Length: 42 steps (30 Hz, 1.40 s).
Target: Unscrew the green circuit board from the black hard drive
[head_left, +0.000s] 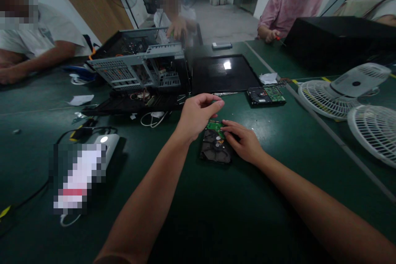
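Note:
A hard drive (215, 148) lies on the green table in front of me, its green circuit board at the far end. My right hand (246, 142) is at the drive's right side, with thumb and fingertips against the board's edge. Over the far left corner of the drive, my left hand (198, 115) is raised with its fingers curled toward the thumb. Whatever it may pinch is hidden or too small to name. A second hard drive (266, 95) rests farther back to the right.
An opened computer case (139, 70) stands at the back left beside a black side panel (213, 76). White fan parts (328, 99) lie on the right, near a black case (334, 45). A power bank (111, 142) and a yellow-black screwdriver (82, 130) are left. Several people sit around.

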Each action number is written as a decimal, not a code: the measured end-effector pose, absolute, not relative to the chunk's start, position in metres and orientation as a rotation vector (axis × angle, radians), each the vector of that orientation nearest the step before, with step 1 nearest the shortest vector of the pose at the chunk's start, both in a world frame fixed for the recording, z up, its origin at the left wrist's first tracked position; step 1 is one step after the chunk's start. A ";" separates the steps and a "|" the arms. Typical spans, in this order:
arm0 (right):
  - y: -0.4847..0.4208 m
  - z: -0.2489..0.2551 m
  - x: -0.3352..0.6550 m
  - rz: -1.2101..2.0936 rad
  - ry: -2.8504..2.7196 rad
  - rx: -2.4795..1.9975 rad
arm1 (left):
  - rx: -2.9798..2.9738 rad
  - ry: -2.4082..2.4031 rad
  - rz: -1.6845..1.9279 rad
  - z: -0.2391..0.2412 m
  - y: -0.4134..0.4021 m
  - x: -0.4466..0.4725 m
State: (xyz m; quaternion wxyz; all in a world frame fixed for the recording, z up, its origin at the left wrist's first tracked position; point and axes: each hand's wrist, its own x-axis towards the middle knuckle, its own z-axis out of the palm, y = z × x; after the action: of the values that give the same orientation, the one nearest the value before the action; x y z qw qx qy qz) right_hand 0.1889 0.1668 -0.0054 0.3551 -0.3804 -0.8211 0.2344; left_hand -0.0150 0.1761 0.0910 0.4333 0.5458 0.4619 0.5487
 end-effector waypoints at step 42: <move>0.166 -0.001 0.188 0.612 -2.108 -0.986 | 1.138 1.130 1.398 0.105 0.172 -0.013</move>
State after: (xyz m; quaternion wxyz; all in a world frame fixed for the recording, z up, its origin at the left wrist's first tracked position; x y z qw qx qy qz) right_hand 0.1880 0.1657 -0.0013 0.3593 -0.3824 -0.8175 0.2374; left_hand -0.0131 0.1722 0.1050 0.4855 0.4675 0.4643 0.5746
